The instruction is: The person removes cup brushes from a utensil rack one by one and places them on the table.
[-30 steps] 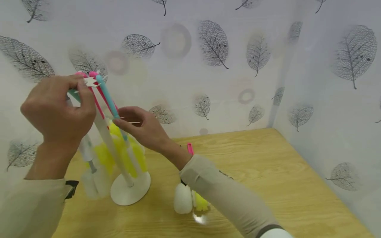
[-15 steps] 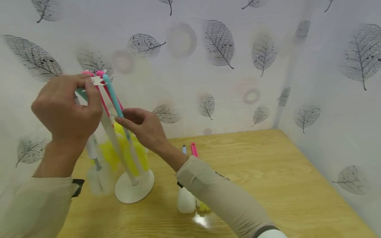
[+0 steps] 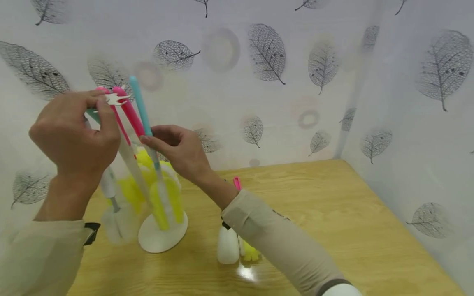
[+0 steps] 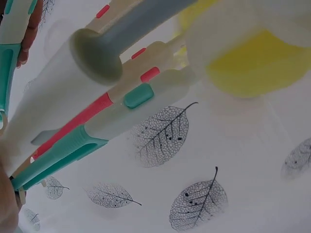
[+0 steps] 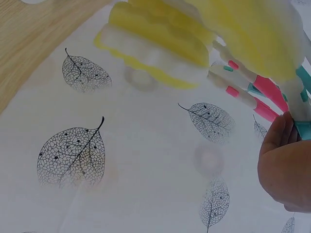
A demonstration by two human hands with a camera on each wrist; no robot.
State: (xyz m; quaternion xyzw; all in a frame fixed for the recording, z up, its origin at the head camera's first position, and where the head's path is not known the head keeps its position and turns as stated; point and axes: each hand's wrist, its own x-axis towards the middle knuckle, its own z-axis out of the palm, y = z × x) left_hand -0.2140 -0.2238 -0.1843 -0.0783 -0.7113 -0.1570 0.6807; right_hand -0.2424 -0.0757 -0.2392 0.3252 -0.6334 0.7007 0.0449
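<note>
My left hand (image 3: 75,135) grips the top of a white stand beside its hooked crown (image 3: 116,99). The stand's round base (image 3: 163,242) rests on the table. From the crown hang several bottle brushes, among them ones with pink handles (image 3: 127,110) and a white-headed brush (image 3: 118,224). With thumb and fingers, my right hand (image 3: 181,154) pinches a teal-handled bottle brush (image 3: 138,100). That handle's tip stands higher than the crown, and its yellow-and-white sponge head (image 3: 163,205) hangs over the base. In the right wrist view, a sponge head (image 5: 257,36) looms close above the right hand (image 5: 286,170).
More brushes lie on the wooden table (image 3: 333,213) near my right forearm, with a white sponge head (image 3: 228,246), a yellow one (image 3: 251,252) and a pink handle end (image 3: 237,183). A leaf-patterned wall (image 3: 229,98) stands behind the table and another on the right.
My right hand has raised the teal-handled brush; its tip has gone from crown level to above it. The left hand stays on the stand, while the view shifts slightly.
</note>
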